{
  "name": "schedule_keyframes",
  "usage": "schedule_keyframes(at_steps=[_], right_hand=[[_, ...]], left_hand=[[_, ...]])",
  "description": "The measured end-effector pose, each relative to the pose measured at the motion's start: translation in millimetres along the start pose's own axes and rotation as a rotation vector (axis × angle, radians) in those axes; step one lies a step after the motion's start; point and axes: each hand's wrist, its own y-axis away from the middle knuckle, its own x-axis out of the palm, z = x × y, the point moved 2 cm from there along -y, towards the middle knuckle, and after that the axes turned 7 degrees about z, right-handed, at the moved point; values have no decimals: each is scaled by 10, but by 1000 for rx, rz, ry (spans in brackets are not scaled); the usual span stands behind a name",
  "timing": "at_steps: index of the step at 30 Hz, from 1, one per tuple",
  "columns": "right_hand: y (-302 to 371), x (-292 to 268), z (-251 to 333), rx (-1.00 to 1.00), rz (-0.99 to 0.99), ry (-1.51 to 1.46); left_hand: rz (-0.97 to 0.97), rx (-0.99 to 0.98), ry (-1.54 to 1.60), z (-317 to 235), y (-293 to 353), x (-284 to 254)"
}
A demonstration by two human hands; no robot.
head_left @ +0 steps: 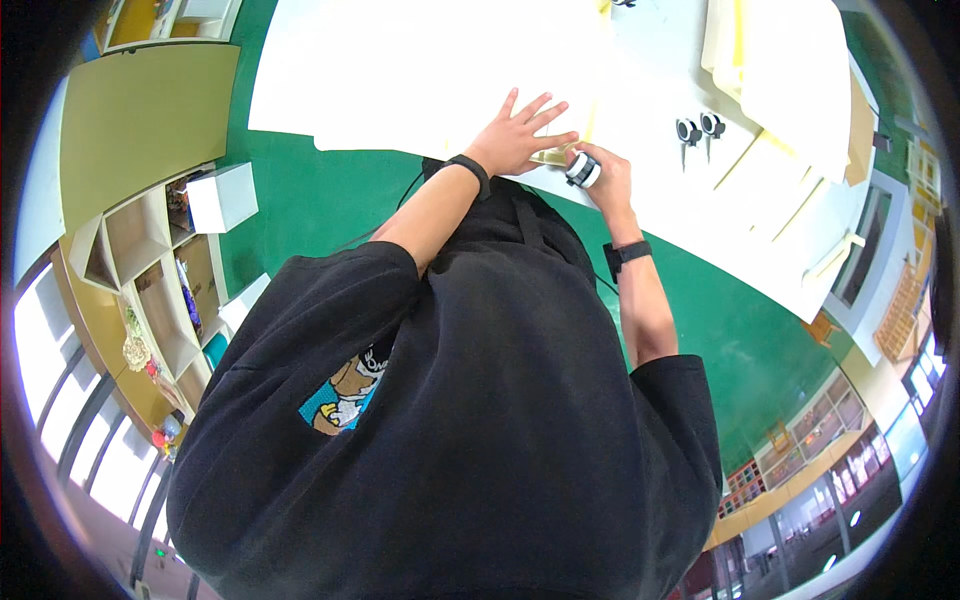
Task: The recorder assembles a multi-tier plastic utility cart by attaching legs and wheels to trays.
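My left hand (pixel 515 140) lies palm down with its fingers spread on a large white sheet (pixel 420 70), near the table's front edge. Close beside it, my right hand (pixel 612 180) is closed around a black-and-white tool with a rounded end (pixel 583 170); the fingers hide the rest, so its kind is not plain. Between both hands a narrow yellowish strip (pixel 550 157) shows at the sheet's edge. Two slim tools with black-and-white round handles, like scissors (pixel 688 131), rest points toward me on the white tabletop (pixel 650 200).
Stacked pale sheets with yellow edges (pixel 780 70) lie at the far right of the table. Long pale strips (pixel 775 190) lie nearer. Open shelves (pixel 140 235) and a white box (pixel 222 198) stand at left. Green floor (pixel 740 340) shows below the table's front edge.
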Motion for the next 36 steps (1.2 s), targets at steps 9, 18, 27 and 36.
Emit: schedule_keyframes(at_steps=[9,18,27,36], right_hand=[[72,63,105,72,-142,-69],[85,32,176,304,-98,27],[24,101,151,332,-11,239],[-125,-41,-83,-35,245,248]], left_hand=[[-25,3,-8,18,12,25],[30,5,16,11,20,-13],[123,-20,62,5,-6,-120],[118,-22,100,45,0,-122]])
